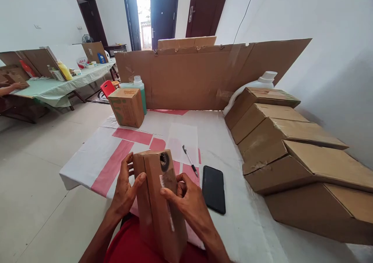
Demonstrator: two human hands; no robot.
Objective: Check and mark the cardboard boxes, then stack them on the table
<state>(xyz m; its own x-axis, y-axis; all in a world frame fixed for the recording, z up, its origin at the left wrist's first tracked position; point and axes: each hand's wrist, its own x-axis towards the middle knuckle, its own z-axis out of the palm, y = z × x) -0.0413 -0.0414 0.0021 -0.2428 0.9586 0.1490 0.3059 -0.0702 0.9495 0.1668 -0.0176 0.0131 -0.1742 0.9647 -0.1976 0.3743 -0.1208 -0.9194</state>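
Note:
A tall brown cardboard box stands upright near my lap, between both hands. It has a seam down one side, a round dark hole near its top and a whitish torn strip. My left hand grips its left side, thumb on the face by the seam. On the right, my right hand holds it with the thumb on the face near the torn strip; its other fingers are curled and partly hidden. Right of the box lie a black phone and a pen.
Several cardboard boxes line the table's right side. A smaller box and a bottle of green liquid stand at the back left. A tall cardboard panel closes the far edge. Another person's arm shows at a far table.

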